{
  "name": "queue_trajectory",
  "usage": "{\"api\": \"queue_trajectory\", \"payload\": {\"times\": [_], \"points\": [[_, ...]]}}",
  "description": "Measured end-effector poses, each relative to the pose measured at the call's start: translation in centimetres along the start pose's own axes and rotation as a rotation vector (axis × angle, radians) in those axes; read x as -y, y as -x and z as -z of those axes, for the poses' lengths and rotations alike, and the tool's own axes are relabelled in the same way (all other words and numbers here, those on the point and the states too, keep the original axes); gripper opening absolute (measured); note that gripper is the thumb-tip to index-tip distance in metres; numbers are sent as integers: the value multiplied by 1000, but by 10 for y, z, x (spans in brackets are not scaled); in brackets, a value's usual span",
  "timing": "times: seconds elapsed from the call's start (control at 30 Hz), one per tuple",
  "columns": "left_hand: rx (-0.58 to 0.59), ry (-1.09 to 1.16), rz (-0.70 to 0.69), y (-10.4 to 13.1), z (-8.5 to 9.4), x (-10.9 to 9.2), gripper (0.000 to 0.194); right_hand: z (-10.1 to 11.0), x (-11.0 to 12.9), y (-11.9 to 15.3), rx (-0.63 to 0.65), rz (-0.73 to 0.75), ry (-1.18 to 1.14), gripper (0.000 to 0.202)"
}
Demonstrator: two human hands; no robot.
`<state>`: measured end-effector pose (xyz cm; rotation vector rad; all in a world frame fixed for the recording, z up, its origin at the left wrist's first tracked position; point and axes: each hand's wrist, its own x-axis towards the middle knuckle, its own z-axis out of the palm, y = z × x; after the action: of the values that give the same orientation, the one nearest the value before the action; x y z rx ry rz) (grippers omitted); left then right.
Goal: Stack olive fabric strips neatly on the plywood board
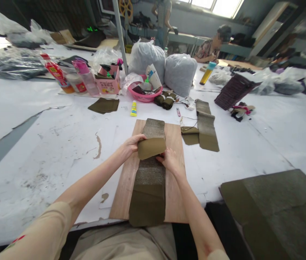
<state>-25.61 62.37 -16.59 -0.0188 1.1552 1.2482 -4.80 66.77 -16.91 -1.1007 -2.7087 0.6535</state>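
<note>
A long olive fabric strip (147, 202) with a rough grey-brown section lies lengthwise on a wooden board (175, 195) in front of me. Over its middle, my two hands hold a smaller olive fabric piece (152, 147). My left hand (134, 143) pinches that piece at its upper left corner. At the lower right edge, my right hand (168, 159) has its fingers closed, the tips partly tucked underneath. Whether the held piece is a folded part of the strip, I cannot tell.
More olive pieces (208, 130) lie right of the board, beside small pink snips (178, 112). A yellow tube (133, 109), a pink basin (145, 96), bottles (56, 72) and stuffed bags (180, 74) stand further back. A large olive sheet (283, 213) covers the right front. Two people are in the background.
</note>
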Motion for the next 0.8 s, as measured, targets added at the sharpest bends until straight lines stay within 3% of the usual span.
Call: {"api": "queue_trajectory", "payload": {"times": [0.23,0.37,0.6,0.8], "points": [[37,-22,-60,-6,5,-1,22,5,-4,7,35,123,-488,12],[70,-33,-83,-8,5,-2,21,27,14,33,136,164,-525,13],[72,-98,-199,-3,1,9,28,63,46,80,158,173,-729,19],[103,-163,-258,0,0,32,35,47,38,67,70,67,-901,30]]}}
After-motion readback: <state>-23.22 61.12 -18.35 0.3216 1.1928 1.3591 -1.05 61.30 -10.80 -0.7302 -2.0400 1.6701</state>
